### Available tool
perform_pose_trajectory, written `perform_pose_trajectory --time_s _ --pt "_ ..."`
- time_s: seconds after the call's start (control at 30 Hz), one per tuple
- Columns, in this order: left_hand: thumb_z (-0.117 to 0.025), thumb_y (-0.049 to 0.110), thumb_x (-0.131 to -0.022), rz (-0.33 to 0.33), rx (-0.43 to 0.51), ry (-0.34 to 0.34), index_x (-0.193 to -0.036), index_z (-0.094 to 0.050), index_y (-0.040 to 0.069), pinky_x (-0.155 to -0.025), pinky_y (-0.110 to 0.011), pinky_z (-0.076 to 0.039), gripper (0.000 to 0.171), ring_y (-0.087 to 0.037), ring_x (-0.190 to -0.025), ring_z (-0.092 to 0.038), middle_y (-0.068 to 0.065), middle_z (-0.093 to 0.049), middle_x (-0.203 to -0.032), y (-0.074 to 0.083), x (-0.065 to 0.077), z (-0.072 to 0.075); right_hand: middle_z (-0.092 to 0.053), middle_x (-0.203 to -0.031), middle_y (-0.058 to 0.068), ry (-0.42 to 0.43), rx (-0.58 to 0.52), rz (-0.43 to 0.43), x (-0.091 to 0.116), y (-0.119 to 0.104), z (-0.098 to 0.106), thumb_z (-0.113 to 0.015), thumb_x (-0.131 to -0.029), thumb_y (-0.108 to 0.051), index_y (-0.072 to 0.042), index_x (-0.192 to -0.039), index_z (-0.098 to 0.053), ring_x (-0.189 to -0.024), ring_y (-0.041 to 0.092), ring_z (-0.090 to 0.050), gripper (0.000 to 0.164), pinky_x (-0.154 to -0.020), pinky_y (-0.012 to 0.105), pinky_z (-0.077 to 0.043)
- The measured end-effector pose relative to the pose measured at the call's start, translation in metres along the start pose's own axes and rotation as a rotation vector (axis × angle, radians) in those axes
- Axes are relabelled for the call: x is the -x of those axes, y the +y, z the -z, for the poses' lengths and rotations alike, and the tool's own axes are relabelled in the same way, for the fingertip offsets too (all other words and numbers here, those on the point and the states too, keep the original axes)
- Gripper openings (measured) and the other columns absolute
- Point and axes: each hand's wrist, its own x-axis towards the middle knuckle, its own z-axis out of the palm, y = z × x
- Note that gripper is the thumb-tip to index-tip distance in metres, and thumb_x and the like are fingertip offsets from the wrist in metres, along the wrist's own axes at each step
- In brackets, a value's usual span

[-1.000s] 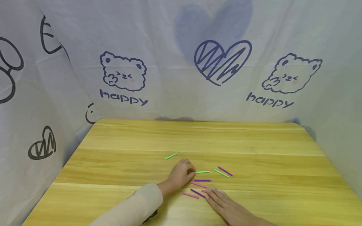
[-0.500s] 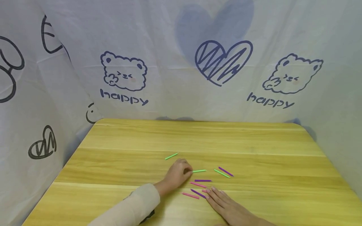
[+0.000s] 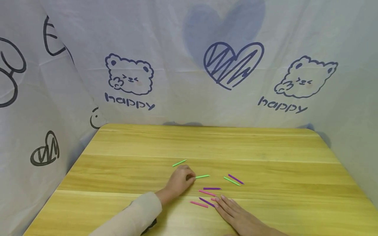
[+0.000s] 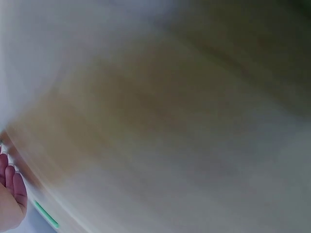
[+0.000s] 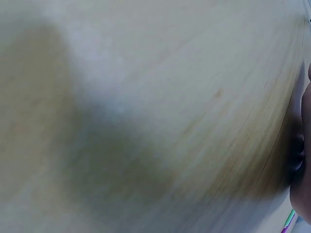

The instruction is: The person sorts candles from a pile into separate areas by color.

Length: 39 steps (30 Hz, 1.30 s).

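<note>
My left hand [image 3: 178, 179] pinches one end of a thin green stick [image 3: 202, 176] with a narrow tip, low over or on the wooden table. Behind that hand lies another green stick [image 3: 179, 163]. My right hand [image 3: 236, 214] rests on the table with straight fingers, its fingertips over a pink stick [image 3: 213, 199] that is mostly hidden. A purple stick [image 3: 206, 202] reaches to these fingertips. Close by lie two more pink sticks, one farther back [image 3: 207, 193] and one nearer [image 3: 199, 204]. In the left wrist view, the left hand [image 4: 12, 194] is at the lower left corner.
A horizontal purple stick [image 3: 212, 188] lies between the hands. Farther right, a green stick [image 3: 231, 181] and a purple stick [image 3: 236, 179] lie side by side. The wooden table [image 3: 280, 170] ends at a white curtain [image 3: 177, 91] with drawings.
My left hand has drawn back to the left with the pinched green stick, away from the green and purple pair. The right hand has stayed where it was.
</note>
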Motion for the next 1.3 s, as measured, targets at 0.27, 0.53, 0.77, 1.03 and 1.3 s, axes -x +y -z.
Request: perform_pose_trajectory --time_s 0.27,0.53,0.77,1.03,1.3 --pt "-0.071 0.01 -0.079 0.006 0.007 0.026 -0.082 -0.072 0.006 -0.074 -0.025 -0.051 0.004 -0.015 -0.079 -0.058 -0.001 -0.065 -0.081 -0.004 0.003 0.005 -0.045 -0.138 0.022 0.019 -0.011 0.008 0.0 0.0 0.0 -0.028 -0.095 -0.056 0.006 -0.134 -0.04 -0.142 0.029 -0.019 0.074 -0.119 0.028 -0.002" --pt "-0.07 0.01 -0.08 0.035 0.012 0.024 -0.082 -0.071 0.005 -0.072 -0.025 -0.051 0.005 -0.014 -0.078 -0.057 -0.001 -0.064 -0.081 -0.006 0.005 0.01 -0.042 -0.141 0.02 0.012 -0.022 0.005 0.0 0.001 -0.002 -0.032 -0.095 -0.054 0.005 -0.136 -0.039 -0.143 0.028 -0.016 0.072 -0.119 0.028 -0.001" --pt "-0.07 0.01 -0.08 0.078 0.007 0.022 -0.082 -0.071 0.006 -0.071 -0.024 -0.05 0.004 -0.014 -0.079 -0.055 -0.001 -0.064 -0.081 -0.009 0.007 0.013 -0.038 -0.144 0.02 0.034 -0.01 0.026 0.001 0.002 -0.003 -0.035 -0.095 -0.053 0.006 -0.137 -0.037 -0.144 0.028 -0.012 0.071 -0.119 0.029 0.0" --pt "-0.071 0.008 -0.08 0.076 -0.006 0.029 -0.082 -0.071 0.005 -0.072 -0.027 -0.052 0.004 -0.015 -0.081 -0.057 -0.002 -0.065 -0.083 -0.015 0.009 0.017 -0.042 -0.141 0.019 0.037 -0.004 0.017 0.0 0.001 -0.003 -0.033 -0.095 -0.054 0.004 -0.137 -0.038 -0.144 0.028 -0.013 0.072 -0.119 0.028 -0.001" --pt "-0.07 0.009 -0.08 0.091 -0.014 0.033 -0.082 -0.07 0.005 -0.071 -0.026 -0.051 0.004 -0.014 -0.08 -0.057 -0.001 -0.064 -0.082 -0.017 0.01 0.021 -0.044 -0.139 0.02 0.036 0.013 0.016 0.0 0.001 -0.001 -0.03 -0.096 -0.055 0.004 -0.135 -0.04 -0.143 0.029 -0.015 0.072 -0.119 0.029 -0.001"
